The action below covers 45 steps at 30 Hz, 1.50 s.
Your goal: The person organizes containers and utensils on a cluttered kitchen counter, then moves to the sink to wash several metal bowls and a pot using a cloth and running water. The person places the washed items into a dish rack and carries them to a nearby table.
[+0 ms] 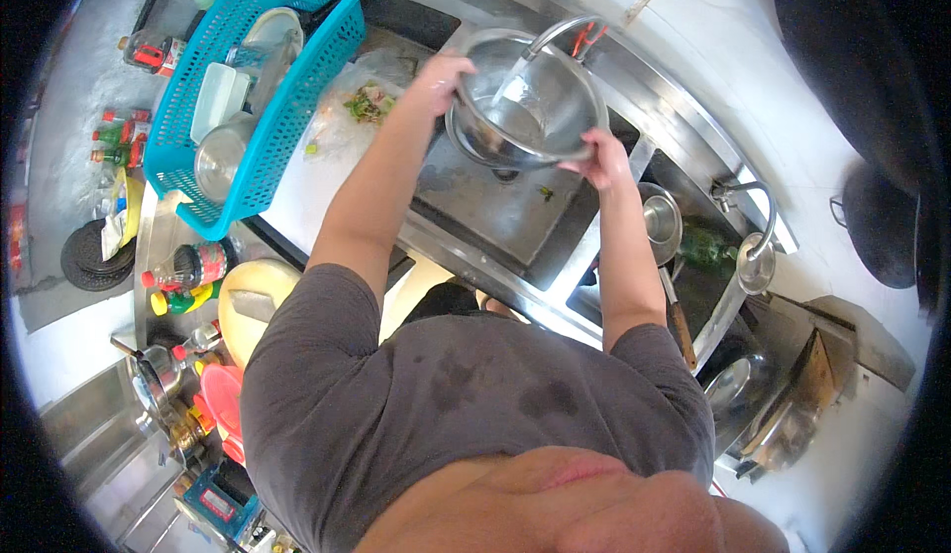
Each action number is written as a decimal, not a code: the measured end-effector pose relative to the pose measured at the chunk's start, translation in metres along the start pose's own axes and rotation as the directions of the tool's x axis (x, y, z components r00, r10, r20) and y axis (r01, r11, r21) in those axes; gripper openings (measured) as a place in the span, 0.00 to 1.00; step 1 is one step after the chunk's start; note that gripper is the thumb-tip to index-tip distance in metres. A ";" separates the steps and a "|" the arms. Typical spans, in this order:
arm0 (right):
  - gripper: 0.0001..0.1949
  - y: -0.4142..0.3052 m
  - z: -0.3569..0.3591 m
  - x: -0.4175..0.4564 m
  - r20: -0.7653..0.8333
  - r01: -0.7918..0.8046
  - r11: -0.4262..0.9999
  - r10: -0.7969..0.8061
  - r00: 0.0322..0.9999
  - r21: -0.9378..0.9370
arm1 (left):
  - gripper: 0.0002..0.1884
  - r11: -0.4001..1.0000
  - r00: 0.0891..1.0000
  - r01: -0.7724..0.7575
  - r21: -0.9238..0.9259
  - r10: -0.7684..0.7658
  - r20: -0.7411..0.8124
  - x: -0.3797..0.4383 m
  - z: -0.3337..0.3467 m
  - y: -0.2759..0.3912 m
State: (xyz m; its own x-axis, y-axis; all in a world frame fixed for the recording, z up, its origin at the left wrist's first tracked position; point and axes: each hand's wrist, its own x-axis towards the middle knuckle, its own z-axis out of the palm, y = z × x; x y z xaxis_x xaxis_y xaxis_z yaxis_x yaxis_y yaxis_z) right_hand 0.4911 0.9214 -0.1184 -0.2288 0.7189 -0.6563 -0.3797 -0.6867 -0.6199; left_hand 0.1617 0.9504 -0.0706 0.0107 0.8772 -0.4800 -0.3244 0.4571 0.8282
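Note:
A stainless steel bowl (pixel 487 140) is held up over the sink basin (pixel 483 196), tilted a little. My left hand (pixel 444 81) grips its left rim, and my right hand (pixel 600 157) has hold of the rim at the lower right. Water runs into the bowl from the curved metal faucet (pixel 561 29) above it. A few green scraps (pixel 547 193) lie on the sink floor below.
To the left, a turquoise plastic basket (pixel 271 159) holds containers and dishes. Food scraps (pixel 369 102) lie on a plastic bag beside the sink. A metal pot (pixel 661 218) and a second faucet (pixel 765 211) are at the right. Several bottles (pixel 197 264) stand at the left.

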 end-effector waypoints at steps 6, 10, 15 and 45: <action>0.29 0.063 -0.022 -0.040 -0.060 0.201 0.971 -0.210 0.976 -0.133 | 0.29 0.995 0.995 -0.008 -0.096 0.017 0.095 -0.060 -0.020 -0.069; 0.32 0.059 0.045 -0.027 0.154 0.550 0.669 -0.557 0.816 -0.500 | 0.29 0.913 0.997 0.073 -0.401 -0.077 0.007 -0.066 -0.074 -0.110; 0.27 0.023 0.040 -0.021 -0.018 0.202 0.896 -0.228 0.974 -0.396 | 0.26 0.971 0.990 0.117 -0.210 -0.130 -0.049 0.027 -0.081 -0.100; 0.25 0.078 0.016 0.008 0.323 0.803 0.216 -0.834 0.447 -0.555 | 0.20 0.627 0.956 0.141 -0.766 -0.286 -0.058 0.051 -0.008 -0.258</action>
State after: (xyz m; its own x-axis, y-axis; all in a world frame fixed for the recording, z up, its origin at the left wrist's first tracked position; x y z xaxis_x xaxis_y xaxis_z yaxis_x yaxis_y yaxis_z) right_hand 0.4448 0.8756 -0.1652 -0.0751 0.9290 0.3625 0.2318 0.3698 -0.8997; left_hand 0.2378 0.8765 -0.3113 0.0480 0.6996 -0.7129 -0.9264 0.2981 0.2301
